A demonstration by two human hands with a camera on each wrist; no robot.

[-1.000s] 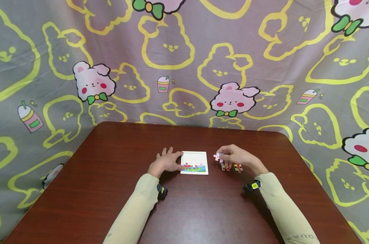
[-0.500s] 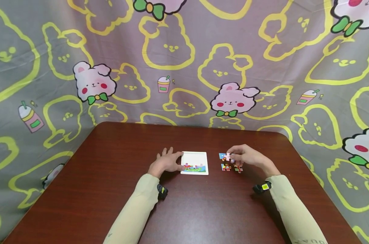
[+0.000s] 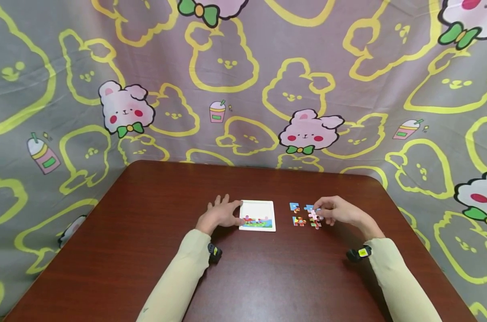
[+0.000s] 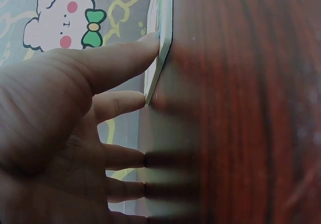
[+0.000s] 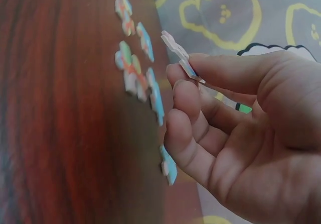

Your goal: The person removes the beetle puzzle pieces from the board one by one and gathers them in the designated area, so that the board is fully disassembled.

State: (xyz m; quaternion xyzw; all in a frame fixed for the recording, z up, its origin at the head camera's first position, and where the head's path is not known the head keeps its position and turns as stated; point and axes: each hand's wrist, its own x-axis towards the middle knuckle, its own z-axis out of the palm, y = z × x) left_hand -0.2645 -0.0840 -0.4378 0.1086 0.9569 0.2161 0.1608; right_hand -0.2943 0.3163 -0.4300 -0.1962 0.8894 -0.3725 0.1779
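A white square puzzle tray (image 3: 257,208) lies on the table with a colourful strip of fitted pieces along its near edge. My left hand (image 3: 221,213) rests at its left side, fingers spread. In the left wrist view the thumb touches the tray's edge (image 4: 165,35) and the index fingertip meets its corner. My right hand (image 3: 341,211) pinches a pink jigsaw piece (image 5: 175,48) between thumb and fingers, above the table. Below and beside it lie several loose jigsaw pieces, among them a blue one (image 3: 294,207) and a red-yellow one (image 3: 298,221).
The brown wooden table (image 3: 243,277) has rounded far corners. Behind it hangs a grey curtain (image 3: 243,103) with cartoon animals. Each wrist carries a small black camera, such as the left wrist camera (image 3: 215,253).
My right hand has moved right across the loose pieces, carrying the pink jigsaw piece and uncovering the pieces on the left. My left hand and the tray have stayed put.
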